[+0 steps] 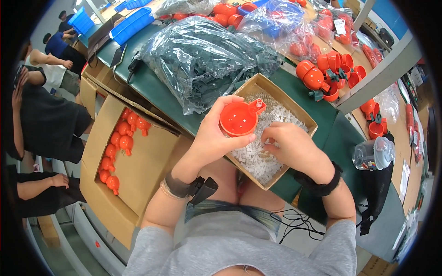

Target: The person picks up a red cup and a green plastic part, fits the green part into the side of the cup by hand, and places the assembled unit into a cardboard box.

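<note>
My left hand (212,132) grips a red-orange plastic cup (238,120), its hollow side facing up and its short spout pointing to the upper right. Beneath both hands a shallow cardboard box (309,120) holds many small white plastic pieces (260,166), with fine metallic bits, perhaps springs, toward its far end. Down among these pieces is my right hand (290,143), its fingers curled and pinched together. Whatever lies between those fingertips is too small to make out.
A clear bag of dark green parts (198,60) lies beyond the box. Finished-looking red cups with green fittings (322,76) pile at the far right, near a clear plastic jar (374,154). At left, a large carton (152,170) contains several red cups. Other people stand farther left.
</note>
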A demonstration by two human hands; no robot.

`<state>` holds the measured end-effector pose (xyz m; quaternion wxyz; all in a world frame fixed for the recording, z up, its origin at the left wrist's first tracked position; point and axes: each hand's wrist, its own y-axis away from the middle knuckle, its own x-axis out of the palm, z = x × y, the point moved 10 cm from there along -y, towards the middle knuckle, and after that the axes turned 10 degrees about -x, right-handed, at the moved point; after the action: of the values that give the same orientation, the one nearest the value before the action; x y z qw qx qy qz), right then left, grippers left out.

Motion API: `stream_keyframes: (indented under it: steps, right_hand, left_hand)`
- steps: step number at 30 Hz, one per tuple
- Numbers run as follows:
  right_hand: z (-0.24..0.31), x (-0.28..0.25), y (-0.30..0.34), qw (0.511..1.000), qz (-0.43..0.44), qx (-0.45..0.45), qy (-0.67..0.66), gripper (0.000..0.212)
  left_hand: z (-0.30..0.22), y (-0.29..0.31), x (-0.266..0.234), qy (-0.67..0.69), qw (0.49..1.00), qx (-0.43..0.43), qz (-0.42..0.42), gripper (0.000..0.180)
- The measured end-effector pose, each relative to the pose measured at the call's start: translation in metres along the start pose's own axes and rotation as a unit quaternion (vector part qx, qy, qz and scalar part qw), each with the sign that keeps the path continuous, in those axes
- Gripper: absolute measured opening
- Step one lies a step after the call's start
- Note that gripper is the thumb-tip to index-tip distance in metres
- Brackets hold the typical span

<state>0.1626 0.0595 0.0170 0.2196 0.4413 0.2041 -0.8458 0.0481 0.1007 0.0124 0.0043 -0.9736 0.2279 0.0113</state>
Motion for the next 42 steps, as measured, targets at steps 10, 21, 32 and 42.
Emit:
stream_keyframes:
  steps: [10, 21, 32, 42]
  right_hand:
    - [0.011, -0.082, -0.073, 0.998, -0.050, -0.025, 0.033, 0.009]
    - [-0.002, 0.034, -0.183, 0.946, 0.146, -0.216, 0.192, 0.051]
    - [0.002, 0.042, -0.194, 0.937, 0.061, -0.195, 0.283, 0.028]
    - [0.002, 0.049, -0.181, 0.905, 0.057, -0.247, 0.342, 0.008]
  left_hand:
    - [-0.009, 0.000, 0.008, -0.115, 0.993, -0.012, 0.018, 0.065]
    - [-0.005, 0.006, 0.025, -0.126, 0.980, -0.013, 0.153, 0.062]
    - [-0.006, -0.001, 0.018, -0.124, 0.982, -0.012, 0.139, 0.062]
    - [-0.005, 0.004, 0.028, -0.128, 0.980, -0.005, 0.152, 0.062]
